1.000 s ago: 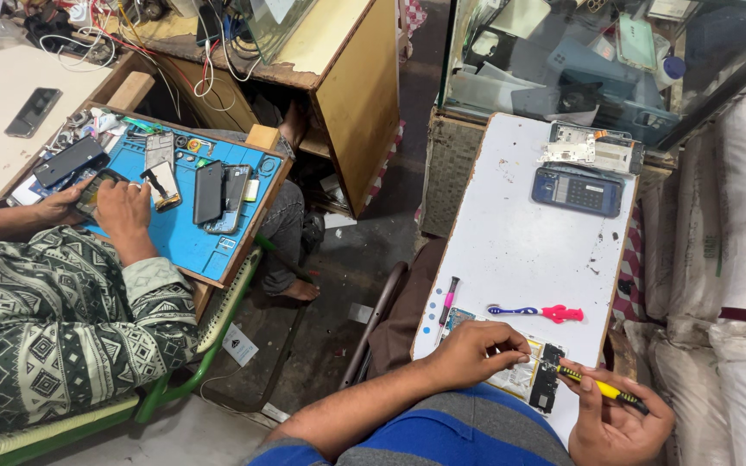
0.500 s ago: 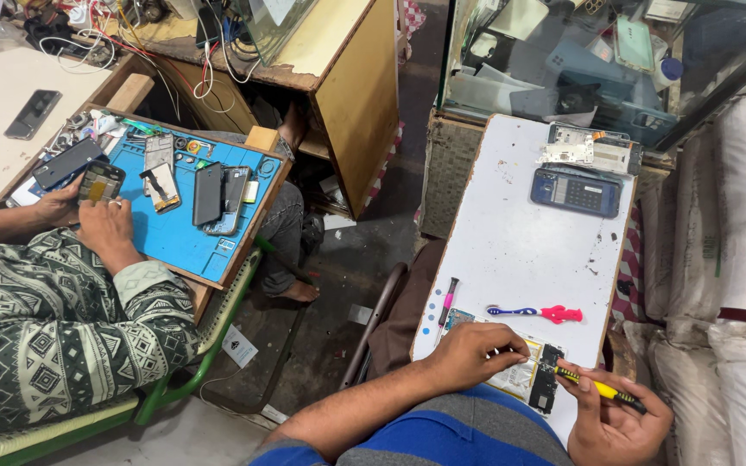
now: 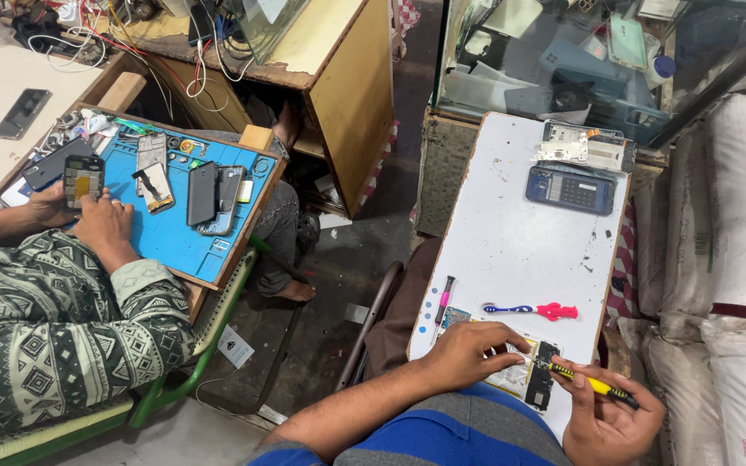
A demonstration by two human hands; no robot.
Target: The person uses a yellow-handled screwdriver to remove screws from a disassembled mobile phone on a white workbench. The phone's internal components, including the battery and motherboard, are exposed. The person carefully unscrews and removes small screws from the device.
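Fingers (image 3: 496, 338) of our left hand (image 3: 468, 352) press the opened phone with exposed board (image 3: 521, 376) at the white counter's (image 3: 520, 242) near edge, unmoved; right hand (image 3: 610, 414) keeps gripping the yellow-handled screwdriver (image 3: 593, 386), tip on it.

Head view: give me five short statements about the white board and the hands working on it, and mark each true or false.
1. The right hand holds a yellow-handled screwdriver. True.
2. The left hand rests on the opened phone at the near end of the white board. True.
3. The dark blue calculator lies beside the opened phone. False: it lies at the far end of the board.
4. The blue and red tool is in the left hand. False: it lies loose on the board.
5. A co-worker's hands are over a blue mat. True.
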